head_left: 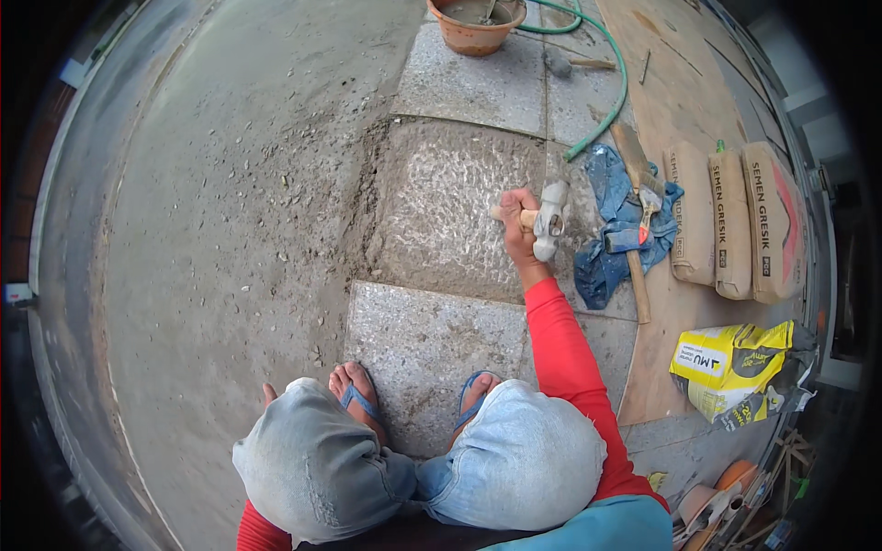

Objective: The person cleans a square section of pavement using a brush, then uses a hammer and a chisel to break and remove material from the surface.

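Observation:
My right hand (520,225) is closed round the short wooden handle of a hammer (549,220), whose grey metal head points toward the far and near sides. It is held above the right part of a square bed of rough mortar (450,197) with pale streaks. That bed lies lower than the paving slabs around it: one slab (441,321) under my feet, another (473,83) beyond. My left hand (269,393) is mostly hidden behind my left knee; one stretched finger shows, and I see nothing held.
Right of the hammer, a blue cloth (602,184) lies under a brush (648,207) and a long-handled wooden tool (638,285). Cement bags (733,220), a yellow bag (735,363), a green hose (620,78), a mallet (559,62) and a mortar bucket (476,37) surround it. Gritty concrete (230,230) stretches left.

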Demonstrator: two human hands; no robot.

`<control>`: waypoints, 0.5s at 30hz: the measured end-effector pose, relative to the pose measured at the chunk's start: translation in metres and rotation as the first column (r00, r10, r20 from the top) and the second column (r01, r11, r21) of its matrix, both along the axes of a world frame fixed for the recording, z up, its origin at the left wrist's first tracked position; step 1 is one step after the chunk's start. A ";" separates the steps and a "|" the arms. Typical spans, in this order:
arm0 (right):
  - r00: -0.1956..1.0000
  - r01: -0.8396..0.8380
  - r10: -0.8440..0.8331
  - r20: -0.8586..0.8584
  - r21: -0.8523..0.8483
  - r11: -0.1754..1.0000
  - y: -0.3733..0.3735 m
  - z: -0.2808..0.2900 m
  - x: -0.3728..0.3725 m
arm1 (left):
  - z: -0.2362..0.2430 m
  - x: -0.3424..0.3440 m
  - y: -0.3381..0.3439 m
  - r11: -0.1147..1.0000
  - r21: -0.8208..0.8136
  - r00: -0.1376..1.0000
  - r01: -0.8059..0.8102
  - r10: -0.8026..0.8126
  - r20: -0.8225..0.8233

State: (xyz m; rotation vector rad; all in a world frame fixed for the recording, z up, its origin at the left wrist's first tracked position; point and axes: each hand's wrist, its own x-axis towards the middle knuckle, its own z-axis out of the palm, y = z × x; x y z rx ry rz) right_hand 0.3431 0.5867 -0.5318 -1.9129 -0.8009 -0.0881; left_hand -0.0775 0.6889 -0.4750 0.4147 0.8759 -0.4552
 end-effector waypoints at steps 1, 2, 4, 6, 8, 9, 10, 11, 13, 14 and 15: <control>0.925 -0.021 0.096 -0.368 0.201 0.979 -0.007 -0.047 -0.005 | -0.001 0.001 -0.001 1.000 0.018 1.000 -0.011 0.011 0.008; 0.947 -0.063 0.150 -0.284 0.295 0.954 -0.010 -0.083 0.003 | 0.000 0.003 -0.002 0.999 0.041 1.000 -0.015 0.014 0.014; 0.937 -0.128 0.191 -0.293 0.220 0.967 -0.045 -0.118 0.016 | -0.002 0.007 -0.004 0.998 0.062 1.000 -0.021 0.021 0.002; 0.940 0.005 0.028 -0.341 0.093 0.996 -0.094 -0.105 0.031 | -0.004 0.011 -0.005 0.995 0.101 1.000 -0.024 0.023 0.012; 0.992 0.102 -0.103 -0.078 -0.018 0.995 -0.147 -0.067 0.035 | -0.006 0.014 -0.002 0.991 0.132 0.999 -0.039 0.039 0.003; 0.979 0.159 -0.182 -0.089 -0.217 0.963 -0.171 -0.047 0.032 | -0.008 0.015 0.002 0.987 0.157 0.999 -0.046 0.047 -0.004; 0.983 0.176 -0.183 0.003 -0.289 0.941 -0.194 -0.032 0.025 | -0.011 0.016 0.008 0.981 0.186 0.998 -0.055 0.059 -0.014; 0.960 0.178 -0.261 -0.099 -0.506 0.844 -0.214 -0.022 0.015 | -0.015 0.017 0.018 0.969 0.239 0.996 -0.067 0.078 -0.035; 0.924 0.137 -0.350 -0.153 -0.722 0.678 -0.250 -0.023 -0.012 | -0.024 0.022 0.048 0.927 0.369 0.994 -0.071 0.094 -0.046; 0.916 0.120 -0.374 -0.146 -0.790 0.601 -0.265 -0.032 -0.028 | -0.032 0.029 0.066 0.913 0.400 0.995 -0.085 0.056 0.083; 0.914 0.132 -0.383 -0.134 -0.795 0.593 -0.281 -0.045 -0.043 | -0.039 0.035 0.083 0.898 0.425 0.978 -0.112 0.022 0.209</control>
